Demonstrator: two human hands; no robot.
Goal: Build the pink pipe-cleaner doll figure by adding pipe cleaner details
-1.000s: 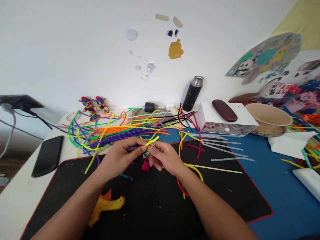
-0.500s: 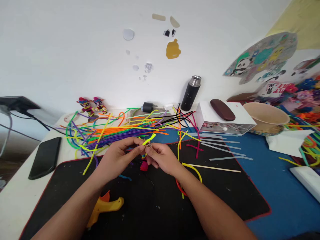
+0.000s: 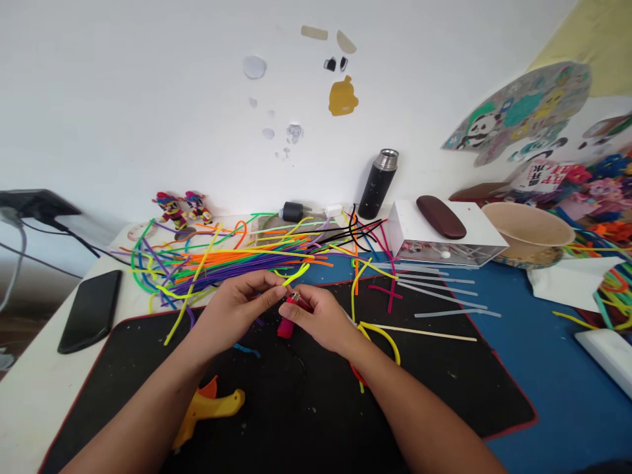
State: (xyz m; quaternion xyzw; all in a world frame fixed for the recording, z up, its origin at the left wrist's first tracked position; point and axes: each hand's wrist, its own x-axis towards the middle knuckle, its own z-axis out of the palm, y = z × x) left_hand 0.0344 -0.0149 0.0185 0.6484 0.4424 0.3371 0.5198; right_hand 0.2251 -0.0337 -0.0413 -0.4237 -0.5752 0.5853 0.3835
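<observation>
Above the black mat (image 3: 276, 401), my left hand (image 3: 241, 306) pinches a short yellow-green fuzzy stem (image 3: 297, 272) between thumb and fingertips. My right hand (image 3: 320, 316) is closed on a small red fuzzy piece (image 3: 285, 327), close beside the left fingertips. A small metallic bit (image 3: 295, 296) shows at the right hand's fingertips; its shape is too small to tell. The right fingers partly cover the red piece.
A pile of coloured stems (image 3: 237, 263) lies behind my hands. A yellow glue gun (image 3: 212, 407) is at the front left, a phone (image 3: 91, 311) farther left. A black flask (image 3: 378, 184), white box (image 3: 444, 230) and wooden stick (image 3: 429, 333) are right.
The red piece has turned, and more of it shows between my hands. My right fingers have shifted around it; my left hand has barely moved.
</observation>
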